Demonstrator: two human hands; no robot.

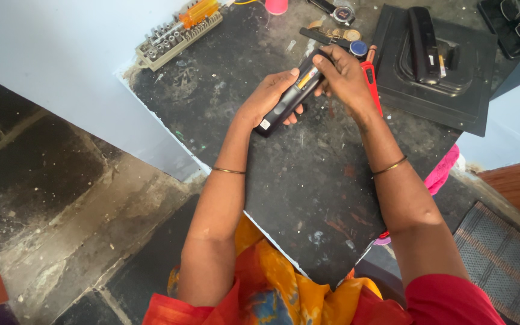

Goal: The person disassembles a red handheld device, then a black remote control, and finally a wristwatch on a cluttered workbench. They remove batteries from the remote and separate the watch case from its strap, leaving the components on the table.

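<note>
My left hand [270,96] grips the lower half of a long black device [284,105] with an orange strip near its upper end. My right hand [344,75] closes on the device's top end, fingers wrapped over it. Both hands hold it tilted above a dark, stained worktop [308,192]. A thin bangle sits on each wrist.
A grey rack of screwdriver bits [176,33] lies at the back left. A black moulded tray [434,66] holding a black bar stands at the back right. A red-handled tool [371,84] lies beside my right hand. Small round tins, a pink object and pink cloth [443,171] are nearby.
</note>
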